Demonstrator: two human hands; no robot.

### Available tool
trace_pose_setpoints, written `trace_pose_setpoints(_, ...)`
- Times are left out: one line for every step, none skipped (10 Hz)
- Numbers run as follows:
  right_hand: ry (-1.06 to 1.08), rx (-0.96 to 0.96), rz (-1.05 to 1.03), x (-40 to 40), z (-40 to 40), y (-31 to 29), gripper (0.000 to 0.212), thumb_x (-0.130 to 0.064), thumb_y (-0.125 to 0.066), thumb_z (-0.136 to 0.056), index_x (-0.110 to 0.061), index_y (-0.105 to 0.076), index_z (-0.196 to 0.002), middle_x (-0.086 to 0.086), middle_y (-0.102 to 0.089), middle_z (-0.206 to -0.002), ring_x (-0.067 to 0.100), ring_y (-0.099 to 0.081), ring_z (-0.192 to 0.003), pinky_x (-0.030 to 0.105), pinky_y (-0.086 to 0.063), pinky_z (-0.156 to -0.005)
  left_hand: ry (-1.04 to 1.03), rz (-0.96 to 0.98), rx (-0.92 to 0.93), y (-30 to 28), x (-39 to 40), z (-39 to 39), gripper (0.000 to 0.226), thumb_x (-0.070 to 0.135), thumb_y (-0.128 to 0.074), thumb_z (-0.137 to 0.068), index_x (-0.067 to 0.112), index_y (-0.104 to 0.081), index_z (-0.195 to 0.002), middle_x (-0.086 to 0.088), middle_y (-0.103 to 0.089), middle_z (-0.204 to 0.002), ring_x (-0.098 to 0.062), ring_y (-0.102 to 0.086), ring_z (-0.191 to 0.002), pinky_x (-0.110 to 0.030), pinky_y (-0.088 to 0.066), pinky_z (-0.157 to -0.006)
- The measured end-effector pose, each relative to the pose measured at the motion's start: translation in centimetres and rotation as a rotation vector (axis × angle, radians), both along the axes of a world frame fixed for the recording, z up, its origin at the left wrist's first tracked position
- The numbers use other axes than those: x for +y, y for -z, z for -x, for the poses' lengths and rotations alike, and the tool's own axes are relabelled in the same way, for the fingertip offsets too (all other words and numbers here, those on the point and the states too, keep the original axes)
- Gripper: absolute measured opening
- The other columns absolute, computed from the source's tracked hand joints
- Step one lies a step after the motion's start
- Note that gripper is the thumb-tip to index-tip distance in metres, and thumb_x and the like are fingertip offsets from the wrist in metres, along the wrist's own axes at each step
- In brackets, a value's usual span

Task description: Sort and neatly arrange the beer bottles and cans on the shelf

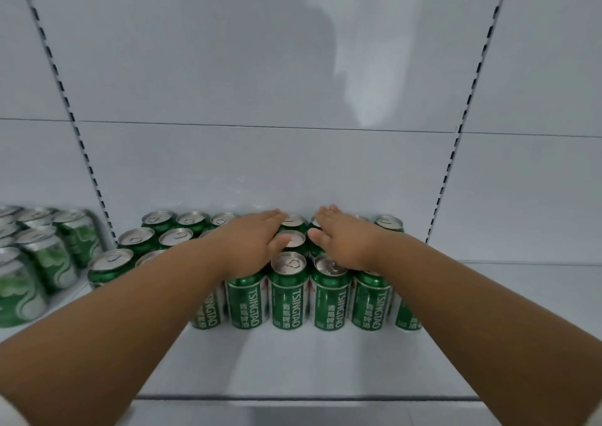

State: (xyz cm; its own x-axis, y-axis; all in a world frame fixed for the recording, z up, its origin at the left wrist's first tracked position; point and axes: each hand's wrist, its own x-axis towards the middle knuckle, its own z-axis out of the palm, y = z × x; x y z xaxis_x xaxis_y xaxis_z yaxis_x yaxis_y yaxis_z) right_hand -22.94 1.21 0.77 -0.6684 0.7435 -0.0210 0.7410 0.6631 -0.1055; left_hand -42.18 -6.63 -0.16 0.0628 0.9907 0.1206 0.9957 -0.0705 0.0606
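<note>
Flatly, both hands' fingers (277,218) rest atop cans (289,290).

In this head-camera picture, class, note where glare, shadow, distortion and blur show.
Head view: a pale glare patch beside a dim shadow on the back panel; wide-angle bending of the slotted uprights; soft blur on the forearms and the cans at far left; sharpest on the front Tsingtao cans.

"TSINGTAO" and Chinese characters on the green beer cans (289,298)
</note>
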Motion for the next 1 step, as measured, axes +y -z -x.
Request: trace_pose_setpoints(-0.056,0.057,-0.037,-1.68,1.92,-0.45,0.065,-0.048,-0.021,-0.104,-0.012,-0.006,-0.156,0.003,-0.001,-0.165,0.018,0.001,-0.151,0.038,-0.007,-0.12,-0.043,-0.063,0.018,-0.34,-2.34,1.89,0.058,0.045,-0.034,-0.103,0.018,-0.025,-0.154,-0.004,-0.033,-0.157,-0.023,-0.033,-0.141,-0.035,-0.026,-0.114)
